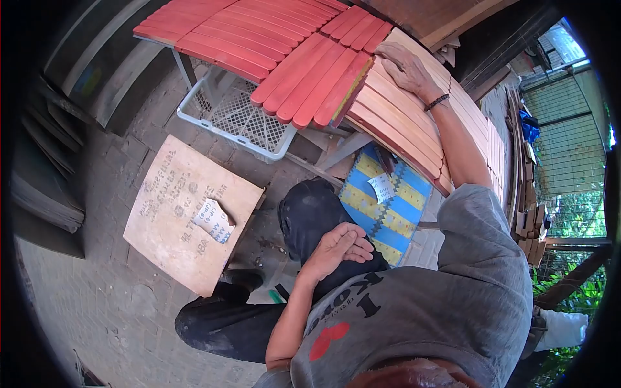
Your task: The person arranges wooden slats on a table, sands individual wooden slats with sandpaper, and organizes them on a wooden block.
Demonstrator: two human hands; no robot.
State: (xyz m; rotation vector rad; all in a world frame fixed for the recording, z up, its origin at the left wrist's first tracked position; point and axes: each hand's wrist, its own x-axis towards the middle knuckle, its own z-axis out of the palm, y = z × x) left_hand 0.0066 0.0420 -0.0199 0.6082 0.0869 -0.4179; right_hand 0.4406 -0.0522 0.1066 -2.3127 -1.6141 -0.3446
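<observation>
My right hand (406, 71) reaches far out and lies on a row of pale, unpainted wooden slats (394, 116). Its fingers are stretched toward the painted slats, and a dark beaded bracelet is at the wrist. Beside it are red-painted slats (314, 81) with rounded ends, laid side by side in groups. A strip with yellow and green paint (349, 97) runs along the edge between red and bare wood. My left hand (339, 249) rests on my dark-trousered leg (310, 213), fingers loosely bent and apart from the thumb, with nothing visible in it.
A white plastic crate (242, 123) stands under the red slats. A board with handwriting (187, 207) bears a torn label (213, 220). A blue and yellow striped panel (388, 223) holds a paper piece (381, 187). Curved dark panels (52, 168) stand at left, wire mesh (569, 129) at right.
</observation>
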